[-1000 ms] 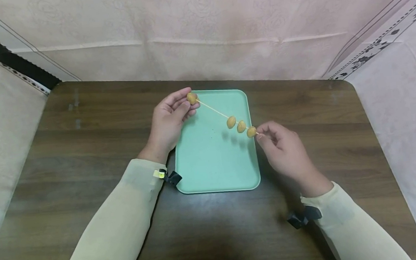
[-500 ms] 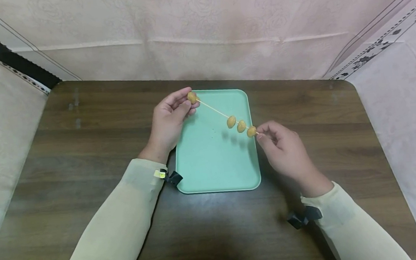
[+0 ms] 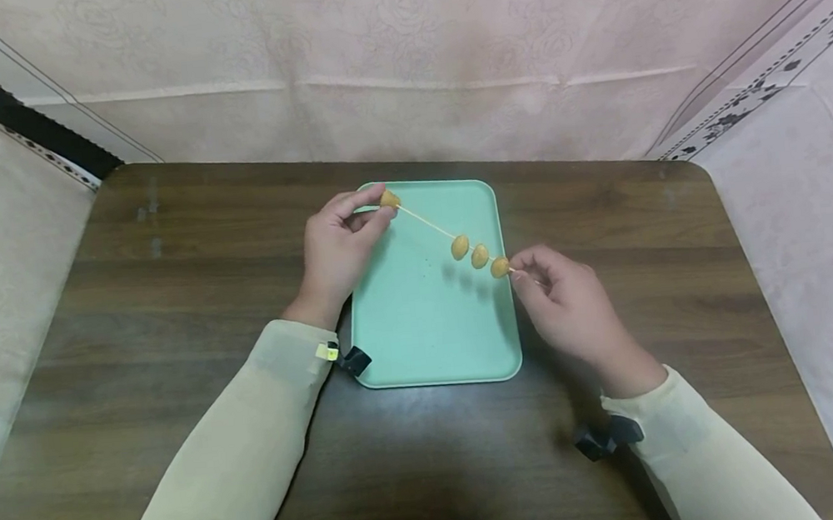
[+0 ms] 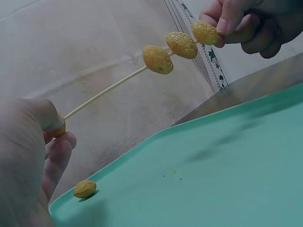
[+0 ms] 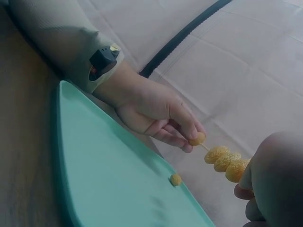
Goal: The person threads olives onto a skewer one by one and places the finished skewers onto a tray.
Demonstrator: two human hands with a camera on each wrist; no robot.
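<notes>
Your right hand (image 3: 567,304) pinches the stick (image 3: 423,219) at its near end, right by the last of three threaded balls (image 3: 480,255); keep that hold firm, since it looks like the anchor for the push. Beyond them runs bare stick, slanting up over the tray, and at its far end your left hand (image 3: 336,251) pinches a fourth ball (image 3: 390,200) between thumb and fingers. The stick meets it, but how deep the tip sits, you can't tell from here. Best ease it on straight, fingertips clear of the point, twisting a little if the skin resists.

Below, the green tray (image 3: 434,333) carries a few crumbs (image 4: 174,171) and, up by its far left corner, one loose ball (image 4: 85,188).
</notes>
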